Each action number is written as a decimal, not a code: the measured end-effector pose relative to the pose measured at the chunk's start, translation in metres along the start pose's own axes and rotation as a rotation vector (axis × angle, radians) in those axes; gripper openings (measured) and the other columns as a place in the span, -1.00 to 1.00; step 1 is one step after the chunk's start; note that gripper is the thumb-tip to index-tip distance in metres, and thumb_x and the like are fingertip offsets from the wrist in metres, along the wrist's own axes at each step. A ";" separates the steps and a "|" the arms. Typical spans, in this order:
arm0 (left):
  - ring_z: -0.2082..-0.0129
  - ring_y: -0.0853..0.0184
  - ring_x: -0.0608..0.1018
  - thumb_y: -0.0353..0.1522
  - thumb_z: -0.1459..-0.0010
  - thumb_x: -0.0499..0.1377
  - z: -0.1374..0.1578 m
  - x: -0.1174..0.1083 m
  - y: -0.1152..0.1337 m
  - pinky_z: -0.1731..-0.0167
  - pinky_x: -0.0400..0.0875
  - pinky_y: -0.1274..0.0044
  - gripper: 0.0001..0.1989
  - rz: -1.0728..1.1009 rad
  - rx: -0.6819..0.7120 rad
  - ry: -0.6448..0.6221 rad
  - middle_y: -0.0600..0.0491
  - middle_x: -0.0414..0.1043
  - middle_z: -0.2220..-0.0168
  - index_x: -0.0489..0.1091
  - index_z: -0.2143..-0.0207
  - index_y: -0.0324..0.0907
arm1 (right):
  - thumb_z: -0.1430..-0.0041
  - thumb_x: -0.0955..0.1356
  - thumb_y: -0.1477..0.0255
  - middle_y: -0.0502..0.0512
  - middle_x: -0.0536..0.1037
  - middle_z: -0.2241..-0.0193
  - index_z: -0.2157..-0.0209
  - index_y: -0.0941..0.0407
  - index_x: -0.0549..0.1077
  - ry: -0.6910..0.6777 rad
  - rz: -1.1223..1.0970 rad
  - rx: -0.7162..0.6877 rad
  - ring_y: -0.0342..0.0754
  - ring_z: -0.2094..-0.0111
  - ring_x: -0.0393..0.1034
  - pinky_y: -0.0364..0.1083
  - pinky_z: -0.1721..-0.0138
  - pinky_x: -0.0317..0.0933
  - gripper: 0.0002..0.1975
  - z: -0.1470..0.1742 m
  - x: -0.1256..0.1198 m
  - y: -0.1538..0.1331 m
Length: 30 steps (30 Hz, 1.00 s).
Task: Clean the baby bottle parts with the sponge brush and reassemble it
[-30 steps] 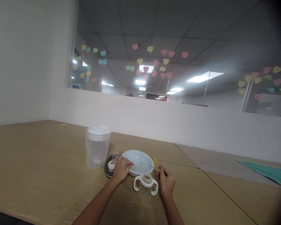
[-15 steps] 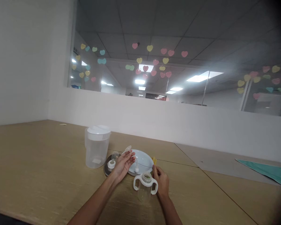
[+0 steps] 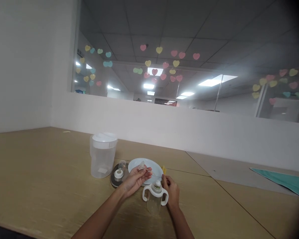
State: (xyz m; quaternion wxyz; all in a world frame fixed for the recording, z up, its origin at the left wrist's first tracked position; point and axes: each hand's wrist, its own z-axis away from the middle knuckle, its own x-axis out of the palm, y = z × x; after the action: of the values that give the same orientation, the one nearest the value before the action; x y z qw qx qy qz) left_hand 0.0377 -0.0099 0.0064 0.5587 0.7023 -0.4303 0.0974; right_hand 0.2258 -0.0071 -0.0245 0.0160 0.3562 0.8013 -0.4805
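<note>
Over the plate [image 3: 153,163], our left hand [image 3: 135,181] pinches a small translucent piece [image 3: 142,164], partly covered by its fingers; our right hand [image 3: 171,190] pinches a thin rod [image 3: 157,176], faint to see, beside the two-handled bottle [image 3: 154,200], whose mouth a white tip [image 3: 158,183] half hides.

Pitcher [image 3: 103,157]: translucent, white lid, upright on desk [image 3: 40,166], handle to left; pale label low inside or on the wall, cannot tell which. Small pale scrap [image 3: 66,131] flat near the desk's back edge. At right, a grey area [image 3: 229,174] by the wall [image 3: 124,116]; a teal sheet [image 3: 284,182] there, narrowing to a point at left. Above the white wall, a wide window [image 3: 129,83] bearing heart stickers [image 3: 159,50] in pink, yellow, green and blue. Beyond the glass: grey panelled ceiling [image 3: 176,20], lit lamps [image 3: 216,80].
</note>
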 end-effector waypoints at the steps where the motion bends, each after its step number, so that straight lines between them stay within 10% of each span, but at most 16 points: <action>1: 0.30 0.42 0.55 -0.29 0.04 0.36 0.000 0.001 -0.001 0.14 0.41 0.53 -0.71 -0.046 0.009 -0.006 -0.03 0.51 0.22 0.41 0.30 -0.25 | -0.01 0.15 -0.14 0.14 0.52 0.58 0.49 0.12 0.47 -0.006 0.006 -0.001 -0.01 0.55 0.33 -0.12 0.49 0.11 -0.38 0.000 0.000 0.000; 10: 0.21 0.21 0.53 -0.17 -0.01 0.27 0.005 0.006 -0.001 0.16 0.33 0.46 -0.63 -0.808 0.149 -0.056 -0.08 0.56 0.25 0.51 0.22 -0.25 | -0.05 0.14 -0.10 0.11 0.52 0.56 0.40 0.11 0.48 -0.043 0.036 -0.028 0.00 0.52 0.37 -0.12 0.46 0.14 -0.41 0.000 -0.002 0.003; 16: 0.15 0.21 0.47 -0.33 -0.19 0.05 0.003 -0.017 0.011 0.06 0.25 0.36 -0.78 -1.480 0.486 0.336 0.01 0.53 0.22 0.50 0.27 -0.14 | -0.05 0.16 -0.08 0.09 0.49 0.61 0.43 0.12 0.48 -0.021 0.059 -0.059 -0.02 0.55 0.36 -0.13 0.50 0.14 -0.43 0.001 0.000 0.001; 22: 0.14 0.19 0.43 -0.44 -0.16 0.03 -0.002 -0.061 0.021 0.12 0.25 0.42 -0.84 -1.954 0.253 0.709 -0.06 0.42 0.23 0.39 0.26 -0.22 | -0.09 0.15 -0.03 0.01 0.42 0.65 0.45 0.13 0.44 -0.033 -0.004 -0.110 -0.07 0.58 0.30 -0.15 0.50 0.12 -0.48 0.003 0.001 0.001; 30: 0.15 0.23 0.46 -0.55 -0.09 0.07 -0.004 -0.079 0.021 0.19 0.28 0.49 -0.81 -2.005 0.051 0.674 -0.06 0.42 0.22 0.29 0.20 -0.25 | -0.18 0.10 -0.02 0.02 0.41 0.64 0.53 0.11 0.37 0.004 0.008 -0.152 -0.08 0.56 0.28 -0.16 0.51 0.10 -0.45 0.005 0.001 0.004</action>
State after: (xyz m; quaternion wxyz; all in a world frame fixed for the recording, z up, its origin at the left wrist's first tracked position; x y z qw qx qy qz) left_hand -0.0243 0.0324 -0.0263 0.4593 0.6846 0.5257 -0.2095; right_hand 0.2262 -0.0092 -0.0304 0.0434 0.3579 0.8341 -0.4175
